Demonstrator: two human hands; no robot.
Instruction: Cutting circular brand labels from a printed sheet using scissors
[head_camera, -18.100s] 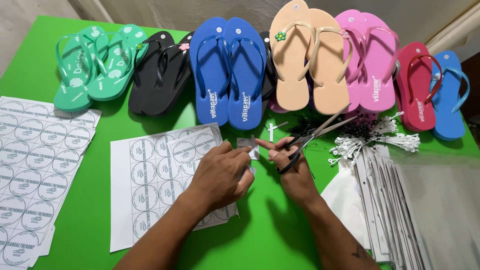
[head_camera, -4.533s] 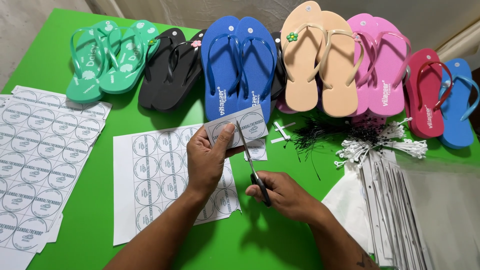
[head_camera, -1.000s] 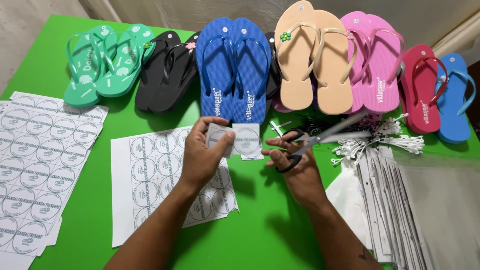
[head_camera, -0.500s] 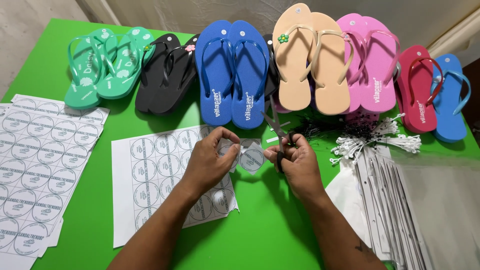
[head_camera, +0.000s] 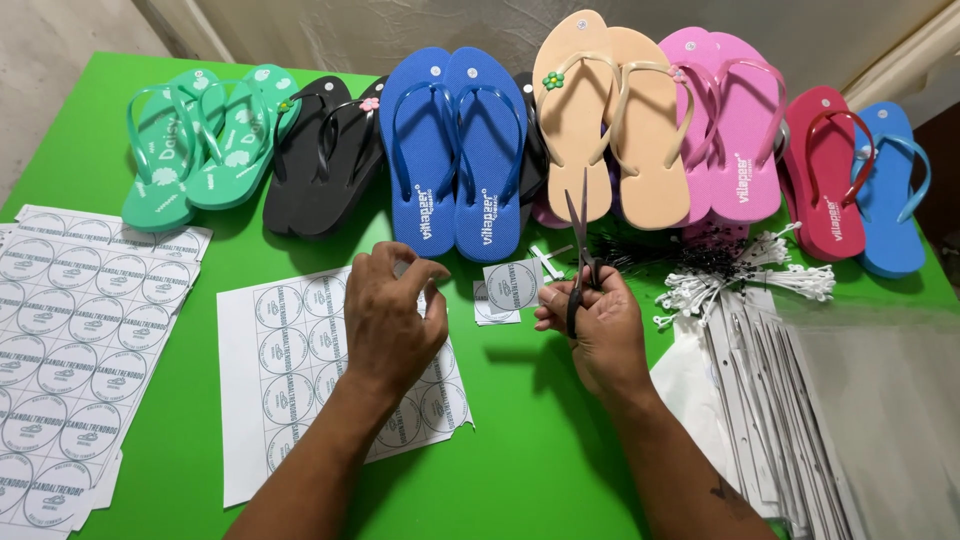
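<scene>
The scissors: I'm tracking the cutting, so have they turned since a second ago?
Yes. The scissors in the right hand now point up toward the beige sandals; a second ago their blades lay rightward toward the white tag pins.

- The tabletop (head_camera: 560, 450) is bright, plain green.
- Along its far edge runs a row of flip-flops; taking the blue pair (head_camera: 455, 150) as the mark, it is royal blue with white lettering near the heels.
- Just left of the blue pair, the black pair (head_camera: 325, 150) carries a small pink flower.
- Farther left, the mint-green pair (head_camera: 195, 145) has pale flower prints.
- Right of the blue pair: a peach pair (head_camera: 610, 110) with a green flower, then a pink pair (head_camera: 735, 125), a red sandal (head_camera: 825, 170) and a lighter blue sandal (head_camera: 890, 190).
- Nearer than the blue pair, the sticker sheet (head_camera: 295, 380) is white with grey circle outlines.
- The cut sticker (head_camera: 512, 285) is white with a grey ring.
- The scissors (head_camera: 580, 250) are dark with grey blades.
- The tag fasteners (head_camera: 740, 280) are white and black.
</scene>
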